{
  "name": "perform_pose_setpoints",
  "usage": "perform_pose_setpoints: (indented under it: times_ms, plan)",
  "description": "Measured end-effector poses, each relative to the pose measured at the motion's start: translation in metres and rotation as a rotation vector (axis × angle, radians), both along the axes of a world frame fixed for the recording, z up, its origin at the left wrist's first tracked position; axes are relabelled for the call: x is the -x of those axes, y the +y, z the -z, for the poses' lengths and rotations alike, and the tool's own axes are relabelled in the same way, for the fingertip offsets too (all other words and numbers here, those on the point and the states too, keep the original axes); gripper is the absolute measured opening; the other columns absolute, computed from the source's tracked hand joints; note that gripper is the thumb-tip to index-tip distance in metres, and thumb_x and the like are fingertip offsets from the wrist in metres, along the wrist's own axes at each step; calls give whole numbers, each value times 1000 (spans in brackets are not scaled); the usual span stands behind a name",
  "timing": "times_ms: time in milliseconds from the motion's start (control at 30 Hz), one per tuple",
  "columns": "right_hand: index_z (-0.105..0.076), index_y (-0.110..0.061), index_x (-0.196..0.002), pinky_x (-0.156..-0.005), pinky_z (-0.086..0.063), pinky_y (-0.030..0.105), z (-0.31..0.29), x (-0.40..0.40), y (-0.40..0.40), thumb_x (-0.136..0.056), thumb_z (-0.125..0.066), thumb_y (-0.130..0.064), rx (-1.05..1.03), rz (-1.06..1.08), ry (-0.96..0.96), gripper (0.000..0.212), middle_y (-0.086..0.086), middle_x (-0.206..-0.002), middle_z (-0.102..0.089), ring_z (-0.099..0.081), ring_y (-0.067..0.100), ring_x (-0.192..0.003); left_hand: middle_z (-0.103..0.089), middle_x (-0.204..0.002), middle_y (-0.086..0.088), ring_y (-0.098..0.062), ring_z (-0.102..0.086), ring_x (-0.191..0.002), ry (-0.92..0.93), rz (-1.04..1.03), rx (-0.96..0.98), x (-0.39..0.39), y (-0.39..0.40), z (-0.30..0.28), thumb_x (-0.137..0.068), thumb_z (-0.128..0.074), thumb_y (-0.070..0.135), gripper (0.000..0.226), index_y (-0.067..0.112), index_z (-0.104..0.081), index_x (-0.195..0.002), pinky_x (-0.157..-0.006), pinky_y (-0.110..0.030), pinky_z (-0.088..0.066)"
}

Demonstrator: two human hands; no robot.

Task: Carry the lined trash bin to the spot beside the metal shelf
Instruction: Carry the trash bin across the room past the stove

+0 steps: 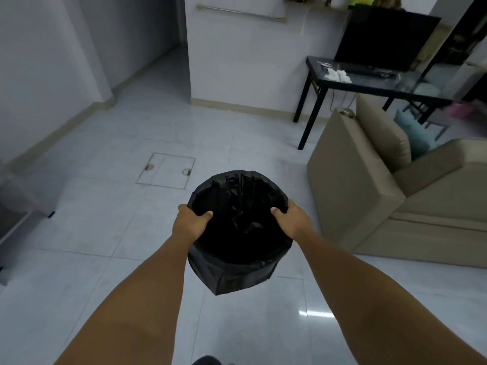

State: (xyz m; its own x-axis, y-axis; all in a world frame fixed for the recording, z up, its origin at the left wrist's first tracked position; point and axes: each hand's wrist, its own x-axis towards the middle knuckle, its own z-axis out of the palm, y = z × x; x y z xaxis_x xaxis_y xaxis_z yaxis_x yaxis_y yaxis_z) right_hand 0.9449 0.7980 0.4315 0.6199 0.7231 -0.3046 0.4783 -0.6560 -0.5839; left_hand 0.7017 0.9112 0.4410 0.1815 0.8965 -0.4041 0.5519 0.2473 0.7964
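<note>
Fingers of left hand point(190, 222) and right hand point(292, 219) clamp opposite rim edges of the lined trash bin point(238, 270); apparently light, liner slippery.

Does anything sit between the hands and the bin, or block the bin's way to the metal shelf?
No: left hand and right hand already grip the trash bin by its rim. The tiled floor ahead looks open; no metal shelf is clearly visible.

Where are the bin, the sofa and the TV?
bin point(238, 270): head view, on its bag-covered front wall.
sofa point(350, 185): head view, on its near side panel.
TV point(387, 39): head view, on the dark screen.
</note>
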Motion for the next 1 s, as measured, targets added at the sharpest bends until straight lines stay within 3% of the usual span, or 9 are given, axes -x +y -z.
perform_pose_setpoints:
  times_ms: [467, 1000]
  plan:
    - [-41, -20, -149, -101, -50, 48, 30, -144, 262, -92, -49, -59, 53, -161, -1, 69, 11, -137, -61, -59, 37, -123, -48, -141, -23, -42, -50, -127, 15, -166, 48, -131, 227, 31, -85, -69, 38, 80, -3, -28, -139, -103, -47, -44]
    - [-36, -22, -152, -101, -50, 49, 31, -237, 587, -88, -46, -65, 114, -483, -25, 78, 13, -138, -60, -59, 38, -123, -48, -142, -24, -43, -50, -128, 29, -461, 100, -212, 459, 39, -85, -68, 42, 81, -4, -29, -139, -104, -48, -43]
